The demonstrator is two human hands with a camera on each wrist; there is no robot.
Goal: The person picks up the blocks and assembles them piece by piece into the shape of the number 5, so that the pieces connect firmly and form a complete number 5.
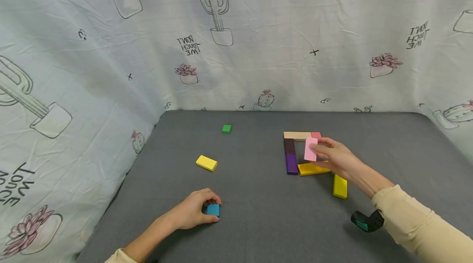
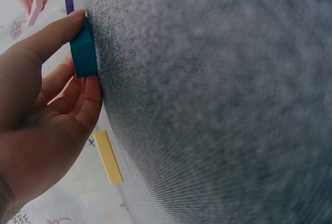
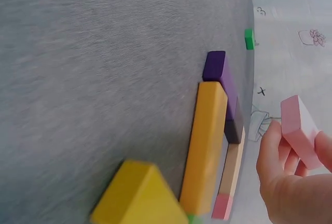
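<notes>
My right hand (image 1: 338, 157) pinches a pink block (image 1: 311, 149) between thumb and fingers, held up over a layout of blocks. Thumb and fingertips of my left hand (image 1: 194, 209) grip a blue block (image 2: 83, 50) down at the table surface. Below the pink block, the layout has a beige block (image 1: 295, 136), a small coral-pink block (image 1: 315, 134), a dark brown block (image 1: 289, 146), a purple block (image 1: 291, 164) and an orange-yellow block (image 1: 312, 169). A yellow block (image 1: 340, 186) lies at its near right corner. In the right wrist view, a bit of green shows beside the orange-yellow block.
A light yellow block (image 1: 206, 163) lies beyond my left hand, and a green block (image 1: 226, 129) farther back. The grey tabletop (image 1: 255, 197) ends at a white curtain (image 1: 258, 49) with printed cacti. A black strapped device (image 1: 367, 220) is on my right wrist.
</notes>
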